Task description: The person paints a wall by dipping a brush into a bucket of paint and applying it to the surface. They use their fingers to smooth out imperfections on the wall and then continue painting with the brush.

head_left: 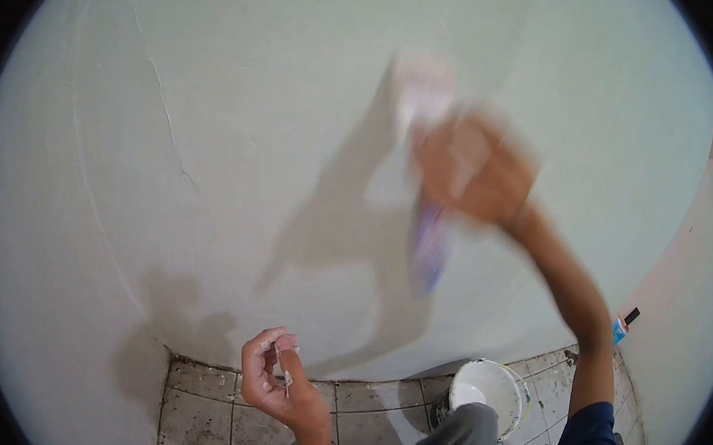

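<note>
1. Head view: right hand (pixel 475 173) raised against the pale wall (pixel 203 150), heavily blurred, closed around a flat tool, apparently a putty knife (pixel 425 168). Long axis of the tool near upright, pale blade end up and touching or nearly touching the wall, bluish handle end hanging below the fist.
2. Left hand (pixel 276 377) low and much nearer the body, fingers curled, thumb and forefinger pinched on a small pale scrap (pixel 284 343); too small to say what it is.
3. Tool up and to the right of the left hand, well apart from it; right hand alone on it.
4. Thin crack (pixel 169 120) running down the wall, up and to the left of the blade, well apart from it.
5. White bucket (pixel 491 391) on the tiled floor (pixel 205 415), below the right arm, just beside a grey-trousered knee; white paste or paint inside, level hard to judge.
6. Small blue tube-like item (pixel 624 326) at the wall foot, right of the right arm.
</note>
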The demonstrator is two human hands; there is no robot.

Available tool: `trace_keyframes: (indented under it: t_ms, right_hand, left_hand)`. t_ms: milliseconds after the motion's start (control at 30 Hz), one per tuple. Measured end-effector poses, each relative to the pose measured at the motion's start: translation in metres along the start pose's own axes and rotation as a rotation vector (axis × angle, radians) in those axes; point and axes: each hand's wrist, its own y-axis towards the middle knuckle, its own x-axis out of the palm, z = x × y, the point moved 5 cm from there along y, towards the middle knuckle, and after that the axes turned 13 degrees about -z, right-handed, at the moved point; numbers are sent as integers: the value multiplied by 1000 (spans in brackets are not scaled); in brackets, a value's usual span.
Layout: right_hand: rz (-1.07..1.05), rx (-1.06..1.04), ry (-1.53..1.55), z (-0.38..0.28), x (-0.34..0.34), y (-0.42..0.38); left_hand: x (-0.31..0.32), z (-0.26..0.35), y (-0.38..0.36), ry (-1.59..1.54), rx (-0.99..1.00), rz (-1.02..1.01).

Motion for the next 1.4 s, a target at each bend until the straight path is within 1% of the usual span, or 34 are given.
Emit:
trace_keyframes:
  t_ms: [33,67,100,200,267,400,467,500,567,633,667,700,767,833,867,900,967,1000,1067,1100,1167,1233,1300,1333,1367,1400]
  right_hand:
    - [-182,-156,188,-44,-11,-14]
    - [-166,-239,330,-92,-15,-40]
    - [-167,-273,348,-133,-27,-61]
    - [-359,-185,946,-216,-46,-110]
    - [-384,-104,1101,-246,-56,-131]
    - [-416,81,1361,-258,-55,-150]
    - [-457,178,1453,-242,-51,-152]
    - [-476,234,1503,-230,-49,-152]
    - [-471,410,1505,-214,-46,-150]
    - [-447,477,1555,-193,-43,-150]
    - [-471,503,1574,-180,-44,-147]
    - [-499,535,1594,-167,-46,-145]
    - [-350,638,1763,-145,-49,-146]
    - [-468,512,1646,-126,-55,-145]
    - [-557,466,1682,-122,-59,-144]
    - [-639,404,1711,-118,-62,-145]
    - [-626,446,1683,-113,-75,-158]
    - [-614,454,1674,-109,-84,-166]
    - [-747,389,1756,-104,-82,-182]
    - [-807,339,1793,-105,-83,-194]
    - [-764,311,1835,-110,-73,-222]
    - [-1046,281,1951,-99,-61,-262]
    - [-907,491,1953,-82,-56,-302]
    - [-1071,636,1823,-69,-67,-312]
    - [-1227,777,1677,-43,-90,-311]
    - [-1299,870,1588,-24,-111,-311]
  left_hand:
    - [0,-1,-1,-8,1,-7]
    - [0,-1,-2,-15,2,-17]
    - [1,0,-3,-21,-3,-26]
    - [4,8,-7,-20,9,-54]
    - [8,14,-9,0,45,-80]
    - [20,18,-15,71,40,-130]
    - [29,23,-22,103,63,-189]
    - [35,22,-26,148,46,-290]
    - [37,17,-34,236,7,-514]
    - [51,25,-46,425,-38,-639]
    - [60,26,-53,515,-63,-706]
    - [65,25,-61,583,-12,-734]
    - [72,18,-74,713,84,-813]
    - [85,18,-83,676,81,-872]
    - [88,21,-92,657,84,-886]
    - [89,20,-100,613,28,-883]
    - [92,18,-118,538,-82,-851]
    - [98,16,-128,553,-92,-858]
    - [111,6,-133,597,-134,-858]
    - [118,-3,-141,614,-113,-880]
    - [144,-17,-161,631,-162,-1016]
    - [174,-35,-185,605,-190,-1142]
    - [204,-59,-212,534,-225,-1275]
    - [217,-71,-226,494,-254,-1350]
    - [229,-85,-241,468,-238,-1423]
    - [243,-94,-257,441,-221,-1499]
